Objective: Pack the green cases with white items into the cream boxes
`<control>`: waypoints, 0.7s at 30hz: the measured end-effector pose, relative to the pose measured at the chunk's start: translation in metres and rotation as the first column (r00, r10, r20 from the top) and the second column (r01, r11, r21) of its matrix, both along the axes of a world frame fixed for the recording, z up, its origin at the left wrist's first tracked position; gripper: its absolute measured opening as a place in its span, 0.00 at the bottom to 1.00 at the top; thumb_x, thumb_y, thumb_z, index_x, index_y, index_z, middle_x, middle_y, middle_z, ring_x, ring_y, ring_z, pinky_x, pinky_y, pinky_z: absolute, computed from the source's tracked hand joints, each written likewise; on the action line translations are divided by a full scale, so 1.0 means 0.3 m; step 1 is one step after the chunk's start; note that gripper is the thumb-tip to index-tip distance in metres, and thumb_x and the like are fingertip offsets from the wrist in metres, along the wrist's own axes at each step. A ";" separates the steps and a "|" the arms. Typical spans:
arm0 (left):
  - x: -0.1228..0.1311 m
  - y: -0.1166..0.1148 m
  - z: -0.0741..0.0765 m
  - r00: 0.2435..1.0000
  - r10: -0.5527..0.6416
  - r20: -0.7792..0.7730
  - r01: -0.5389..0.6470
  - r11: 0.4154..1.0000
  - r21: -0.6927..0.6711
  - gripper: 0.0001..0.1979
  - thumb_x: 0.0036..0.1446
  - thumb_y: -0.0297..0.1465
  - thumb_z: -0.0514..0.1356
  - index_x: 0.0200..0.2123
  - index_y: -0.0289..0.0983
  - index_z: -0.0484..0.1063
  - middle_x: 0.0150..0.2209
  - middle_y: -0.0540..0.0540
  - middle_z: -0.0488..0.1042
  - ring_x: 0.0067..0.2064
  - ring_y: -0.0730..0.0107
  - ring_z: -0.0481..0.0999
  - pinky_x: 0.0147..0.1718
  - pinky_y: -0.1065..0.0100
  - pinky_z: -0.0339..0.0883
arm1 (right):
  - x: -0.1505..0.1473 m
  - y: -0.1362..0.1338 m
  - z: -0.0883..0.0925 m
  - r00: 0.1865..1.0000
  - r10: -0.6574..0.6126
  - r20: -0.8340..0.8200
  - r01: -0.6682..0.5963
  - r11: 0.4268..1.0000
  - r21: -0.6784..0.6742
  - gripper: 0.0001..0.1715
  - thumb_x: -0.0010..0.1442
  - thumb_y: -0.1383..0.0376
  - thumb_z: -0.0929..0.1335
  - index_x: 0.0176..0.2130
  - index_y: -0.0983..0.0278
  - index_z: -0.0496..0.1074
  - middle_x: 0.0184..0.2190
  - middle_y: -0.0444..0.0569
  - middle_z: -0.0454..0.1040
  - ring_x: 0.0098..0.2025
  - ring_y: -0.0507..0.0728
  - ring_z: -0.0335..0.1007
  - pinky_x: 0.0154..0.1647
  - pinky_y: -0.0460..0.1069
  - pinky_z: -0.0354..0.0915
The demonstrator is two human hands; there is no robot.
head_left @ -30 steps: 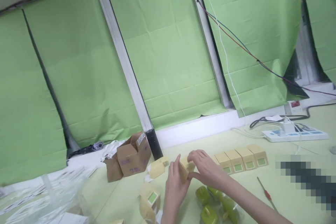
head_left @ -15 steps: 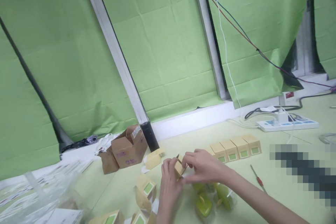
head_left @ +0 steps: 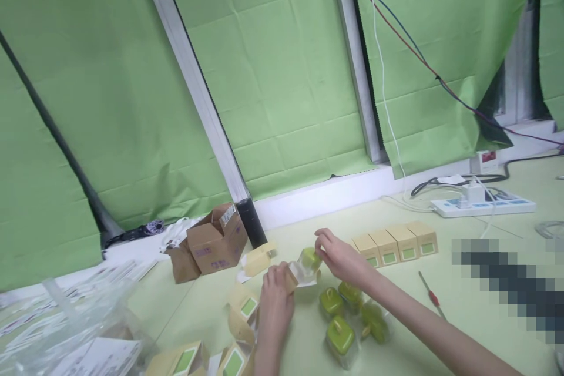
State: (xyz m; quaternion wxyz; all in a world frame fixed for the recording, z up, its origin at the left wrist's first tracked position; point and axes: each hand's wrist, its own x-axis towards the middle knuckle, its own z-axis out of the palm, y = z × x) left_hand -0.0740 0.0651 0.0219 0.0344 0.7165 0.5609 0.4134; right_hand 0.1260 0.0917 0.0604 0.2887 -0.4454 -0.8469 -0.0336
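Note:
My left hand [head_left: 277, 294] is closed around a small tan cardboard box [head_left: 291, 278] tilted toward the right. At the box's mouth is a green-topped item [head_left: 311, 259] in clear plastic, partly out of the box. My right hand [head_left: 338, 255] pinches the item's upper right side with its fingertips. Below my right hand are several more green-topped items [head_left: 341, 336] in clear plastic, each with a small loop or handle on top. Whether the held item is the same kind is hard to see, but its colour matches.
A row of closed tan boxes [head_left: 399, 245] stands behind my right forearm. Opened tan boxes [head_left: 247, 306] lie at left. A red-handled screwdriver-like tool [head_left: 434, 298], a power strip [head_left: 506, 205], a brown carton [head_left: 218, 247] and plastic bags [head_left: 88, 323] are also on the table.
The box is now tipped sideways, and the green-topped item has come into view at its mouth. My right hand has moved up and away from the box, uncovering the items below.

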 end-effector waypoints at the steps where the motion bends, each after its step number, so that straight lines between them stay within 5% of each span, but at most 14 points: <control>1: -0.018 0.001 0.006 0.998 0.043 0.044 -0.042 0.999 -0.006 0.25 0.39 0.15 0.52 0.43 0.37 0.62 0.41 0.42 0.65 0.46 0.54 0.64 0.49 0.48 0.56 | 0.008 0.011 -0.012 1.000 -0.025 0.002 0.025 1.000 -0.014 0.12 0.63 0.74 0.54 0.39 0.65 0.63 0.36 0.52 0.70 0.30 0.54 0.67 0.26 0.46 0.58; 5: -0.049 0.023 0.025 0.897 0.187 0.402 -0.159 0.982 -0.102 0.29 0.44 0.21 0.58 0.50 0.35 0.52 0.47 0.36 0.62 0.50 0.51 0.63 0.53 0.45 0.51 | 0.025 0.046 -0.075 0.997 -0.042 0.068 0.045 0.998 -0.046 0.13 0.54 0.80 0.60 0.34 0.64 0.63 0.23 0.45 0.70 0.22 0.54 0.66 0.22 0.46 0.54; 9: -0.003 0.041 0.035 0.685 0.202 0.700 -0.049 0.971 -0.232 0.40 0.50 0.33 0.61 0.56 0.34 0.36 0.46 0.33 0.65 0.41 0.59 0.72 0.41 0.53 0.67 | 0.016 0.036 -0.092 0.987 0.101 0.126 -0.104 0.994 0.018 0.21 0.50 0.83 0.62 0.40 0.65 0.66 0.38 0.52 0.75 0.35 0.57 0.73 0.35 0.49 0.63; 13: 0.063 0.011 0.056 0.538 0.085 0.839 0.219 0.946 -0.237 0.24 0.54 0.37 0.58 0.52 0.35 0.56 0.43 0.38 0.71 0.39 0.64 0.75 0.37 0.63 0.70 | -0.013 0.001 -0.057 0.926 0.324 0.193 -0.353 0.925 0.143 0.30 0.54 0.79 0.64 0.54 0.59 0.59 0.60 0.50 0.59 0.59 0.57 0.56 0.56 0.53 0.55; 19: 0.109 -0.016 0.064 0.254 0.155 0.955 0.434 0.864 -0.256 0.15 0.51 0.32 0.62 0.42 0.32 0.69 0.37 0.42 0.75 0.31 0.71 0.75 0.37 0.64 0.72 | -0.042 -0.016 -0.052 0.888 0.409 0.211 -0.451 0.865 0.221 0.17 0.64 0.75 0.56 0.50 0.65 0.64 0.51 0.54 0.69 0.56 0.56 0.59 0.60 0.55 0.53; 21: 0.109 0.001 0.056 0.256 0.184 0.949 0.395 0.876 -0.277 0.16 0.51 0.34 0.62 0.42 0.33 0.69 0.36 0.42 0.75 0.31 0.69 0.75 0.37 0.64 0.72 | -0.041 -0.011 -0.063 0.889 0.409 0.204 -0.448 0.869 0.209 0.17 0.64 0.75 0.57 0.48 0.63 0.66 0.48 0.50 0.72 0.54 0.54 0.62 0.59 0.53 0.54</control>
